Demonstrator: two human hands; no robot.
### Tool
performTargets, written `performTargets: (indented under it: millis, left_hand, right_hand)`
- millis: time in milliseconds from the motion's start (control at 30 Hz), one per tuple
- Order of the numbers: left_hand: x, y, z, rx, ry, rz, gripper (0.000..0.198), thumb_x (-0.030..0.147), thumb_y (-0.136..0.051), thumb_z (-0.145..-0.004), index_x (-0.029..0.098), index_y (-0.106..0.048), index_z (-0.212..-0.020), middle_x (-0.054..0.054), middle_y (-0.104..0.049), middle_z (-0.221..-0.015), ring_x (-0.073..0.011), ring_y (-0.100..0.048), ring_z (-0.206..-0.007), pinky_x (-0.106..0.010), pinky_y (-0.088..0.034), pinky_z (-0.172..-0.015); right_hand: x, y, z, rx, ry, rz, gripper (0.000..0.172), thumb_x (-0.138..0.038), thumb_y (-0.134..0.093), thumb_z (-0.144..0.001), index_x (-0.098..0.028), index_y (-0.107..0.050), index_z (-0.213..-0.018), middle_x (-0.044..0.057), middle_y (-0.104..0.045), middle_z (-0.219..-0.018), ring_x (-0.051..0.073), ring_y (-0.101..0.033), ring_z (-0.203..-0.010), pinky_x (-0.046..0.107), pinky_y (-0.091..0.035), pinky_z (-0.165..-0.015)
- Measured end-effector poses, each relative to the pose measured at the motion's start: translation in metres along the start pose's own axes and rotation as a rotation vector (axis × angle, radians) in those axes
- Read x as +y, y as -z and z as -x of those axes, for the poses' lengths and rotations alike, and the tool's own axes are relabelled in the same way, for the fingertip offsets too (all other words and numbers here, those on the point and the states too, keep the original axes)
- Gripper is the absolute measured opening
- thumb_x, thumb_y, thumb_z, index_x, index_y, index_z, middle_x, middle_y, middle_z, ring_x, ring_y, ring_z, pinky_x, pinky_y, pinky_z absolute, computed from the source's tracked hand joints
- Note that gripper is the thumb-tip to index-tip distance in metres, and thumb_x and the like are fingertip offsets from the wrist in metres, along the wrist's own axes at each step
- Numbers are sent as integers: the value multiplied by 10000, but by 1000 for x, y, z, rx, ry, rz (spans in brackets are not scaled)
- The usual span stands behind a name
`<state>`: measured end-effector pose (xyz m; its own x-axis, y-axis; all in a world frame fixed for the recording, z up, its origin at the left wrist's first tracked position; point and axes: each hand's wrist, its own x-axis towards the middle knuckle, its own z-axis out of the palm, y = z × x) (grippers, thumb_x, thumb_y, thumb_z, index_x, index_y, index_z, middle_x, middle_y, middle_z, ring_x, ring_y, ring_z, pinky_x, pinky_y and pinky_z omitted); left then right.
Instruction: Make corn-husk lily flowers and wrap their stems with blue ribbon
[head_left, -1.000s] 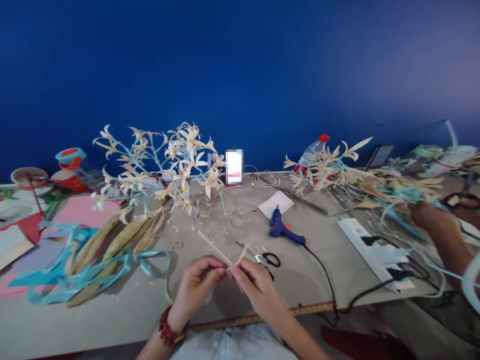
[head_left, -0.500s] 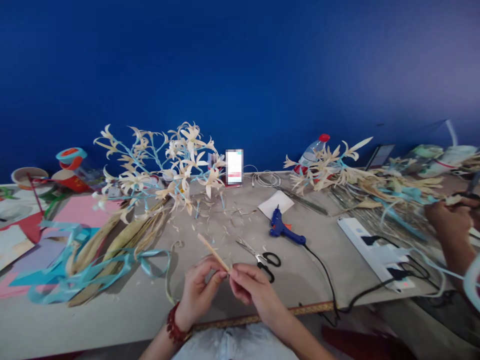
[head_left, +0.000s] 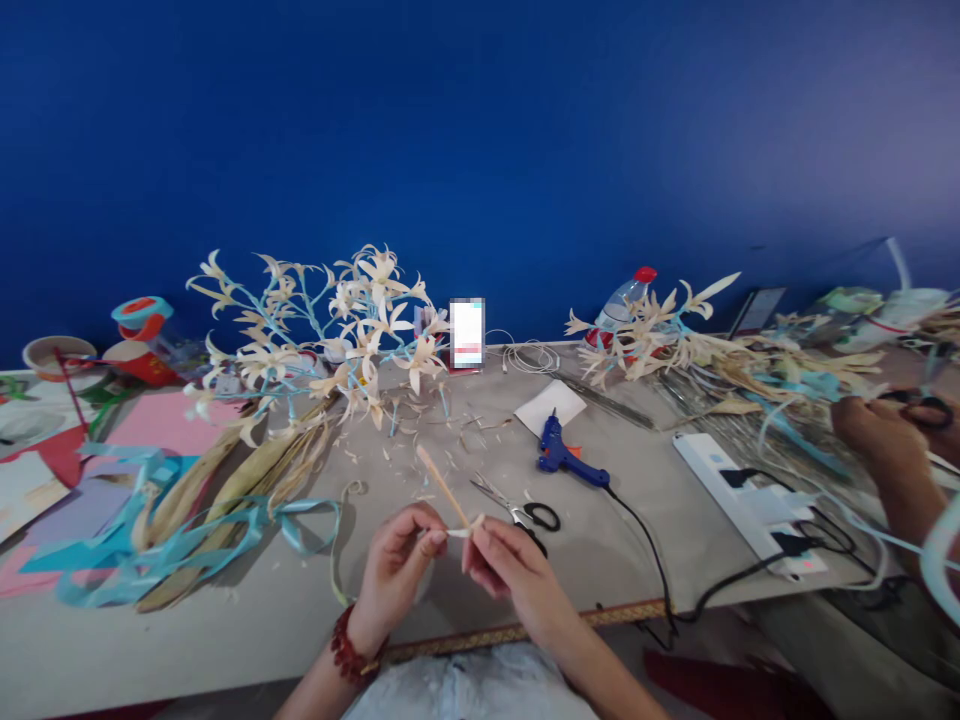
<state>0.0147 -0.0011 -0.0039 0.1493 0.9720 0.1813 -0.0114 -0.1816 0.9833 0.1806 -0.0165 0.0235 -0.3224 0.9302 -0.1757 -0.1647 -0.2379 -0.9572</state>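
A thin pale straw strip [head_left: 442, 487] stands slanting up and to the left from between my two hands, just above the near edge of the grey table [head_left: 247, 600]. My left hand [head_left: 397, 570], with a red bead bracelet on its wrist, pinches the strip's lower end. My right hand [head_left: 504, 566] pinches the same end from the right, fingers curled. Small scissors [head_left: 517, 512] with black handles lie right behind my right hand.
A blue glue gun [head_left: 566, 458] with a black cord lies behind the scissors, beside a white power strip [head_left: 739, 497]. Branches of straw flowers [head_left: 330, 330] and blue ribbons [head_left: 157, 530] fill the left. Another person's hand [head_left: 877, 440] works at the right edge.
The strip has tilted more upright and its tip has shifted right. My fingers have regripped its lower end. The other person's hand at the right has moved a little.
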Motion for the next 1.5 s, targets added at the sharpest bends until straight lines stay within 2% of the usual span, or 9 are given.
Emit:
performTargets:
  millis: [133, 267, 533, 733, 833, 967, 1133, 1200, 1500]
  left_hand:
    - [5, -1, 3, 23, -16, -143, 154, 237, -574, -877, 171, -621, -746, -12, -626, -672, -136, -572, -640, -234, -458, -633]
    - [6, -4, 6, 46, -56, -241, 130, 225, -592, -859, 178, -623, -742, -14, -649, -685, -148, -596, -650, -244, -468, -636]
    - [9, -3, 4, -37, -185, -153, 124, 191, -562, -871, 182, -610, -757, -33, -657, -734, -170, -618, -728, -277, -476, -690]
    - [5, -5, 3, -37, -163, -82, 148, 220, -577, -869, 170, -613, -734, -32, -640, -692, -161, -607, -701, -261, -484, -667]
    - [4, -4, 3, -2, -113, -64, 151, 223, -565, -881, 167, -612, -749, -18, -613, -673, -132, -572, -626, -228, -466, -596]
    - [7, 0, 2, 33, -114, -163, 139, 221, -575, -875, 174, -621, -752, -23, -641, -694, -142, -598, -658, -238, -478, -634]
    - [10, 1, 2, 26, -146, -260, 104, 197, -593, -854, 186, -628, -757, -30, -678, -727, -162, -628, -699, -257, -482, -666]
    - [10, 0, 3, 13, -162, -260, 91, 183, -594, -850, 189, -632, -767, -32, -681, -731, -166, -628, -705, -262, -479, -668]
    - [4, 1, 5, -28, -140, -21, 157, 231, -565, -884, 173, -610, -745, -22, -611, -665, -147, -573, -657, -251, -462, -636]
  right_hand:
    - [-7, -3, 2, 60, 226, 513, 339, -418, -422, -972, -176, -577, -793, -12, -503, -684, 121, -456, -644, 244, -316, -603]
    - [-3, -3, 0, 88, 225, 605, 379, -424, -404, -972, -179, -535, -715, -22, -473, -628, 120, -438, -602, 253, -287, -582]
    - [6, -3, -4, -114, -196, -284, 413, -497, -597, -814, -171, -485, -586, -82, -341, -443, 51, -193, -384, 206, -111, -376]
    - [11, 1, -3, -324, -334, -581, 398, -477, -566, -833, -191, -455, -579, -125, -220, -379, 44, -104, -335, 185, -87, -348]
    - [7, 1, -2, -234, -227, -368, 431, -528, -498, -875, -190, -469, -609, -104, -274, -422, 58, -160, -364, 199, -121, -374]
    - [-3, -2, 0, -10, 143, 303, 402, -485, -445, -939, -172, -527, -701, -38, -433, -607, 98, -394, -557, 227, -270, -522]
    - [-4, -4, -1, 68, 212, 636, 383, -433, -399, -971, -185, -484, -691, -37, -425, -604, 113, -428, -582, 253, -263, -569]
    - [-2, -4, -3, 54, 195, 562, 414, -452, -409, -961, -186, -460, -648, -38, -412, -585, 107, -411, -558, 250, -259, -552]
    - [0, -5, -2, -171, -196, -372, 417, -507, -609, -798, -181, -461, -584, -103, -279, -422, 44, -144, -373, 211, -79, -381]
